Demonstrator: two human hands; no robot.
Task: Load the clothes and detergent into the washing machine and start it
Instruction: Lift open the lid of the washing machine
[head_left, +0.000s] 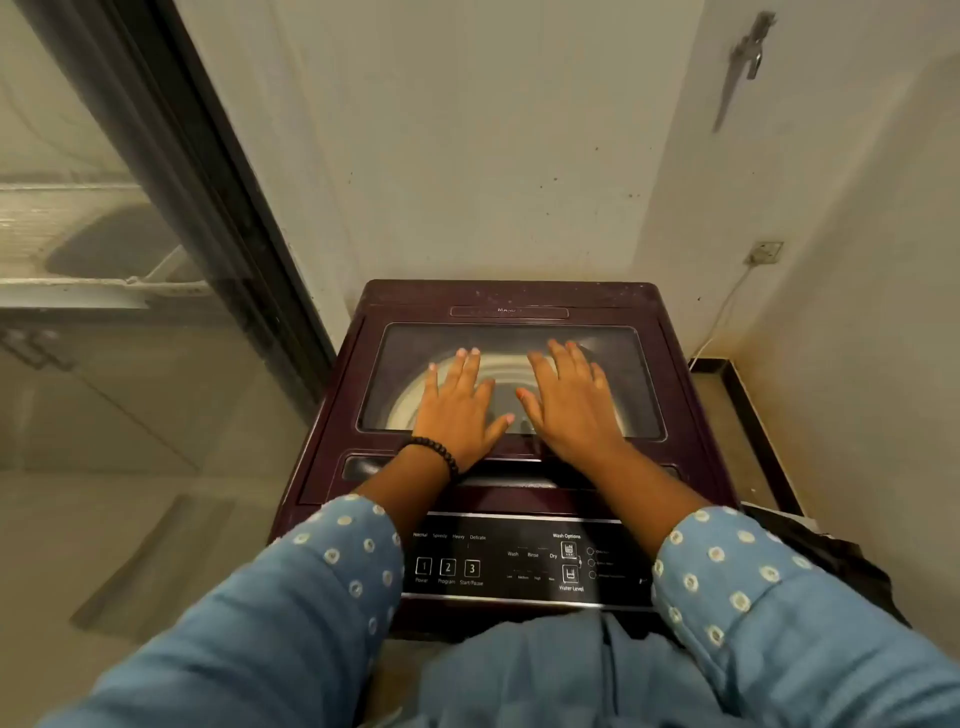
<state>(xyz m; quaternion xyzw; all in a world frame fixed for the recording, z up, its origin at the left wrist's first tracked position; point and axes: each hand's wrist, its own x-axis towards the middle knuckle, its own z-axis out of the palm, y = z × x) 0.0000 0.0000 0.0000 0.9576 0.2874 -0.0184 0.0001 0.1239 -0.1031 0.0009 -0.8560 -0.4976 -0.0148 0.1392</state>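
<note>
A dark maroon top-loading washing machine (332, 415) stands in front of me against the wall, its glass lid (613, 353) down. Through the glass I see the pale drum; no clothes show. My left hand (457, 405) lies flat on the lid's left half, fingers spread, a black bead bracelet on its wrist. My right hand (569, 400) lies flat on the right half, fingers apart. Both hold nothing. The black control panel (519, 564) with numbered Power, Program and Start/Pause buttons sits at the front, between my blue dotted sleeves. No detergent is in view.
A glass door with a dark frame (228, 218) runs along the left. A wall socket (763, 253) with a white cable is at the right, above a dark-edged floor step (748, 395). A dark bundle (826, 556) lies by the machine's right front corner.
</note>
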